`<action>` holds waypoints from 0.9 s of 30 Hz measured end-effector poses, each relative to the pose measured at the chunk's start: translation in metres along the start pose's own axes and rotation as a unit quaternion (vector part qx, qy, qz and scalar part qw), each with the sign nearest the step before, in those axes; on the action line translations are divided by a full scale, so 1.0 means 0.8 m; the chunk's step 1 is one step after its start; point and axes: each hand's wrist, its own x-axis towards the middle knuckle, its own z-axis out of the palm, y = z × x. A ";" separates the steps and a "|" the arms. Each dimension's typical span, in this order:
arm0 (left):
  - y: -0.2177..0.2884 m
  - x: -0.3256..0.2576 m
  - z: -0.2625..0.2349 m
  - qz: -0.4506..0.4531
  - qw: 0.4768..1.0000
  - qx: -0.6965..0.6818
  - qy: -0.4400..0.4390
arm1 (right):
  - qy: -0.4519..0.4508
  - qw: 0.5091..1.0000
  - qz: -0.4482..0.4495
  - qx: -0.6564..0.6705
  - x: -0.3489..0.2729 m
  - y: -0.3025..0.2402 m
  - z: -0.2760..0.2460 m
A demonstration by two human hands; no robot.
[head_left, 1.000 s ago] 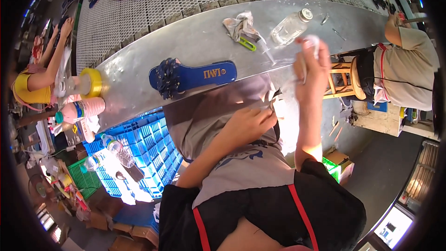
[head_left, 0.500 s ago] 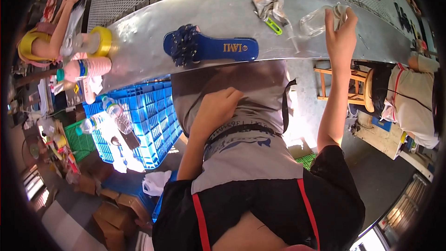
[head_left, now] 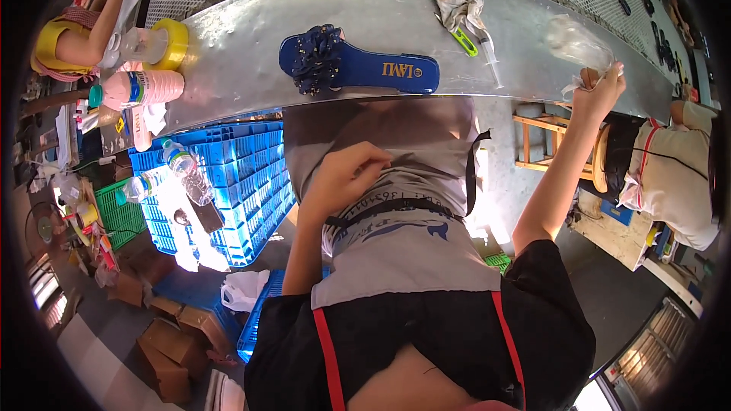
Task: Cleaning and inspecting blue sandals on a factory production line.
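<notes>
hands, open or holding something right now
Left hand: loosely open, nothing visible inside.
Right hand: closed on whitish cloth; whether it also grips the blurred bottle can't be told.

Left arm, one: forearm [head_left: 303,255] bare, elbow low, held close to the trunk [head_left: 407,259]. Left hand [head_left: 341,176], one: in front of the waist, back turned up, fingers [head_left: 373,154] loosely bent and pointing right. Right arm, one: forearm [head_left: 557,171] bare, elbow bent, reaching forward and out to the right. Right hand [head_left: 598,95], one: fingers [head_left: 614,76] curled in a grip, wrist roughly straight. Hands well apart; right farther forward.
</notes>
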 end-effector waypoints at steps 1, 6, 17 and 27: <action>0.004 0.001 -0.006 -0.006 0.999 -0.044 0.017 | 0.023 0.994 -0.066 -0.087 -0.006 -0.003 0.012; 0.013 0.029 -0.036 -0.039 0.986 -0.082 0.138 | -0.040 0.770 -0.363 -0.523 -0.035 0.007 0.037; -0.033 0.139 -0.093 0.177 0.878 0.242 0.374 | -0.171 0.641 -0.464 -0.587 -0.093 -0.048 0.067; -0.048 0.144 -0.081 0.131 0.909 0.255 0.304 | -0.454 0.682 -0.228 -0.526 -0.257 0.061 0.094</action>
